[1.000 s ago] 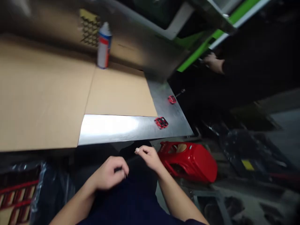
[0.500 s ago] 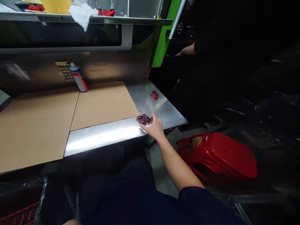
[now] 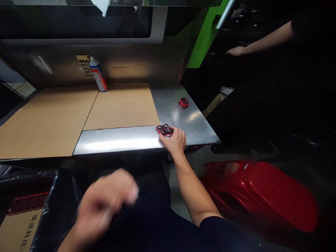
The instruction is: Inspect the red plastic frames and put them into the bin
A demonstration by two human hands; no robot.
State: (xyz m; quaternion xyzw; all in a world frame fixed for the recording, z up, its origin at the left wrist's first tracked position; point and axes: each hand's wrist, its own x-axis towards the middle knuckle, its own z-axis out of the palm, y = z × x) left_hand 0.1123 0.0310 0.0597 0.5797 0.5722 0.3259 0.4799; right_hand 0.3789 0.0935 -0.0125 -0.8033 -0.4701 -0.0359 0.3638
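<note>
My right hand (image 3: 175, 140) grips the near right end of a pair of small black-and-red frame-like plastic parts (image 3: 165, 130), thumb on the near side and fingers curled at the right. The parts rest at the front of the metal tabletop (image 3: 123, 140), by the cardboard's corner. Farther back on the metal lies another black-and-red part (image 3: 183, 102), apart from the hand. My left hand (image 3: 107, 199) hangs in front of my body, off the table. Motion smears its fingers, so whether it holds anything is unclear.
Cardboard sheets (image 3: 120, 108) cover much of the table, with a spray can (image 3: 99, 77) at their back edge. At lower left stands a bin lined with black plastic (image 3: 54, 189), holding red parts and cardboard. A red plastic stool (image 3: 278, 192) stands right; another person's arm (image 3: 267, 40) shows beyond.
My left hand has risen into view from the bottom edge. My right hand has closed more tightly on the pair of parts. The camera view has tilted downward.
</note>
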